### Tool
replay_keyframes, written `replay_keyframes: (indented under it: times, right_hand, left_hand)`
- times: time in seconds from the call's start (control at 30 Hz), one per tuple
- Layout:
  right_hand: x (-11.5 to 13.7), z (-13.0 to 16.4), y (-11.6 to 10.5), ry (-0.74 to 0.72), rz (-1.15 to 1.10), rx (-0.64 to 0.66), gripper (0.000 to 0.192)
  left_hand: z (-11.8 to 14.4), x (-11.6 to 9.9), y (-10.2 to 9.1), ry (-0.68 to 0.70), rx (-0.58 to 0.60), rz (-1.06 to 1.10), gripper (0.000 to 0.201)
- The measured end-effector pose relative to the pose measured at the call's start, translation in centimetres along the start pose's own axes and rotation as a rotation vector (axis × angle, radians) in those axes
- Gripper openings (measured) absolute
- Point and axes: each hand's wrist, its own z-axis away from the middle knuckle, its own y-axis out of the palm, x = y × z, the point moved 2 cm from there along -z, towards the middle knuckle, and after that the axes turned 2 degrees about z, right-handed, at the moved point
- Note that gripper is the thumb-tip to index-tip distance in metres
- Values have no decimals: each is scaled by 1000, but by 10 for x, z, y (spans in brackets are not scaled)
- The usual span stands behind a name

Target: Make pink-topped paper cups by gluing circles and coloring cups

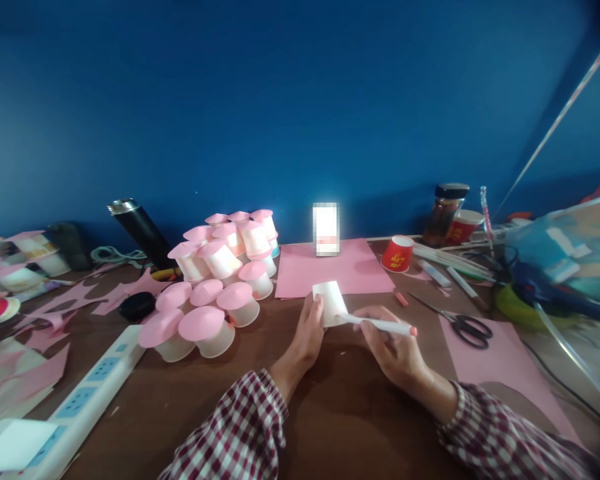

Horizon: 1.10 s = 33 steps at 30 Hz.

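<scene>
A white paper cup (pixel 330 299) is held over the middle of the table by my left hand (pixel 309 333), whose fingers wrap its left side. My right hand (pixel 391 343) grips a white marker pen (pixel 383 325) with a reddish end. The pen's other end points left and meets the cup's lower right side; whether it leaves a mark there is too small to tell. Just beyond the cup lie pink paper sheets (pixel 300 273). To the left stand several upturned white cups topped with pink paper cones (pixel 209 323).
Scissors (pixel 473 330) lie right of my right hand on pink paper (pixel 485 363). A red paper cup (pixel 398 255) and a dark-lidded jar (pixel 443 213) stand at the back right. A white power strip (pixel 97 387), pink scraps (pixel 65 307) and a black flask (pixel 145 230) are at left.
</scene>
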Motion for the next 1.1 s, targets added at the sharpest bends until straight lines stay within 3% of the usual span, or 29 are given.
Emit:
replay_keyframes:
  times: [0.23, 0.4, 0.6, 0.87, 1.1]
  right_hand:
    - [-1, 0, 1, 17, -52, -9, 16]
    - [0, 0, 0, 49, -4, 17, 14]
    - [-1, -1, -3, 28, 62, -48, 12]
    - [1, 1, 0, 41, 0, 20, 13]
    - [-5, 3, 1, 123, -115, -62, 17]
  left_hand:
    - [4, -4, 1, -2, 46, 17, 39]
    - [0, -2, 1, -30, -15, 124, 37]
    - [-2, 1, 0, -42, -13, 155, 39]
    - [0, -2, 0, -4, -3, 81, 36]
    - [2, -3, 0, 28, -30, 49, 36]
